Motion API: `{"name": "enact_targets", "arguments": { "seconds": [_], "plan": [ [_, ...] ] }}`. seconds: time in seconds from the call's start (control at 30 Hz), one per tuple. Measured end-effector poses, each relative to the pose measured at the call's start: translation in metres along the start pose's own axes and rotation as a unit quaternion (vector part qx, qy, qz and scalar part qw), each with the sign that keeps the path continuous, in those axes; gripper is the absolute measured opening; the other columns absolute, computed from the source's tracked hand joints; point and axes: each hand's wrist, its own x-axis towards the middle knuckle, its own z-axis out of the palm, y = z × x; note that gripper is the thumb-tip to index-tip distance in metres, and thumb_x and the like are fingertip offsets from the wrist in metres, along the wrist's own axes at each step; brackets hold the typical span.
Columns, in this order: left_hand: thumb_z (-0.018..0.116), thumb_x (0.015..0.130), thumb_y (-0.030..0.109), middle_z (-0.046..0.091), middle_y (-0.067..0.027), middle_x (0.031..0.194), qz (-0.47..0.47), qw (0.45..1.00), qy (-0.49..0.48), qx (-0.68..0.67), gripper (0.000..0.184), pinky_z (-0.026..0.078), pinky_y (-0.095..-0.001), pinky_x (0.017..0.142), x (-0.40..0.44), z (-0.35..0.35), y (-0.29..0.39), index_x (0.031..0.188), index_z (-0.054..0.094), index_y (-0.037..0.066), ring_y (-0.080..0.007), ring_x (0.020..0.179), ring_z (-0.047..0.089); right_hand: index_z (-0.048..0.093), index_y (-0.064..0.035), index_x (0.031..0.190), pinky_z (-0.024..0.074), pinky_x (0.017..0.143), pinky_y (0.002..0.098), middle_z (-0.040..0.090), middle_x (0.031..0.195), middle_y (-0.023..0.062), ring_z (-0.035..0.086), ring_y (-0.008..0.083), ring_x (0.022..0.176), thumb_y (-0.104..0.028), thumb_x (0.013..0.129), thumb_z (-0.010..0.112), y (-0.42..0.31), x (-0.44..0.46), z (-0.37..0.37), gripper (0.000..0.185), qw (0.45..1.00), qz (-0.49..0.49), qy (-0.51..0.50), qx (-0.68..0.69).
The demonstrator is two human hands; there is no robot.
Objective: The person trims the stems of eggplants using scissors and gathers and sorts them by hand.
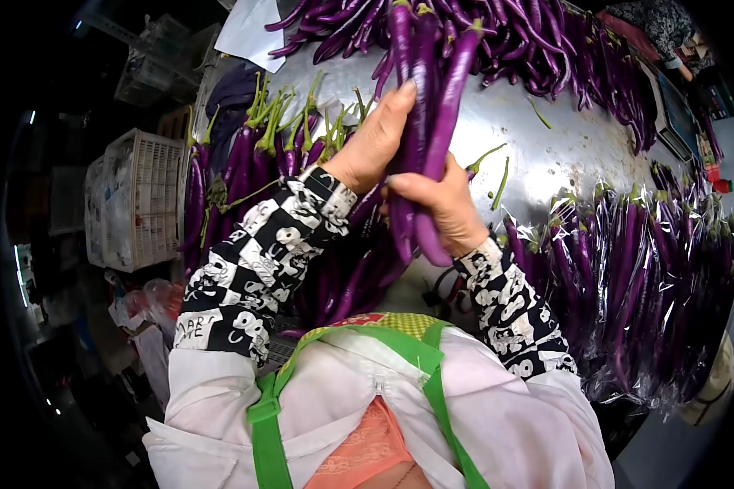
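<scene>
A bundle of long purple eggplants (444, 114) stands out over the metal table, stem ends pointing away from me. My left hand (381, 134) is closed around its left side, thumb up along an eggplant. Lower down, near the rounded ends, my right hand (443, 204) grips the same bundle from the right, its thumb across the front. Loose eggplants with long green stems (261, 151) lie to the left, and more lie below my hands. Cut green stems (501, 181) are on the metal just right of the bundle.
Eggplants in clear plastic bags (628, 277) fill the right side. A large pile of eggplants (522, 41) covers the table's far side. White plastic crates (143, 200) stand at the left. Another person's arm (675, 65) shows at the far right.
</scene>
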Motion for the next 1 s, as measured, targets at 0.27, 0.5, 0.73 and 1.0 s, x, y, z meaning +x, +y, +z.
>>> {"name": "enact_targets", "arguments": {
  "seconds": [0.27,0.5,0.73,1.0],
  "plan": [
    [0.051,0.099,0.015,0.060,-0.0139,0.120,0.099,0.960,0.165,0.205,0.034,0.046,-0.0314,0.094,-0.062,-0.033,0.008,0.127,0.050,-0.004,-0.0203,0.110,0.060,0.055,0.0083,0.117,0.0570,0.071,0.0315,0.066,0.093,0.0156,0.066,0.0214,0.079,-0.029,0.079,0.071,-0.093,0.014,-0.064,0.056,0.978,-0.204,0.011,-0.035],
    [0.068,0.084,0.006,0.058,-0.0114,0.114,-0.012,0.885,0.291,0.364,0.038,0.044,-0.0316,0.090,-0.145,-0.043,-0.039,0.118,0.054,0.000,-0.0211,0.104,0.057,0.034,0.0025,0.132,0.0553,0.081,0.0282,0.049,0.108,0.0115,0.055,0.0225,0.095,-0.030,0.082,0.071,-0.205,0.046,-0.144,0.071,0.893,-0.005,-0.412,0.182],
    [0.063,0.084,0.011,0.047,-0.0209,0.127,0.029,0.790,0.291,0.538,0.043,0.034,-0.0428,0.104,-0.156,-0.025,-0.056,0.123,0.049,-0.003,-0.0373,0.120,0.046,0.038,0.0012,0.128,0.0530,0.082,0.0348,0.056,0.105,0.0128,0.059,0.0234,0.090,-0.033,0.077,0.080,-0.138,0.003,-0.116,0.075,0.845,0.020,-0.515,0.143],
    [0.069,0.080,0.019,0.040,-0.0277,0.134,0.011,0.774,0.243,0.584,0.051,0.035,-0.0493,0.102,-0.161,-0.018,-0.059,0.120,0.050,-0.006,-0.0441,0.121,0.041,0.045,0.0023,0.124,0.0530,0.076,0.0313,0.062,0.091,0.0113,0.062,0.0195,0.083,-0.019,0.076,0.079,-0.175,-0.011,-0.145,0.062,0.959,-0.270,-0.083,0.011]
  ]
}}
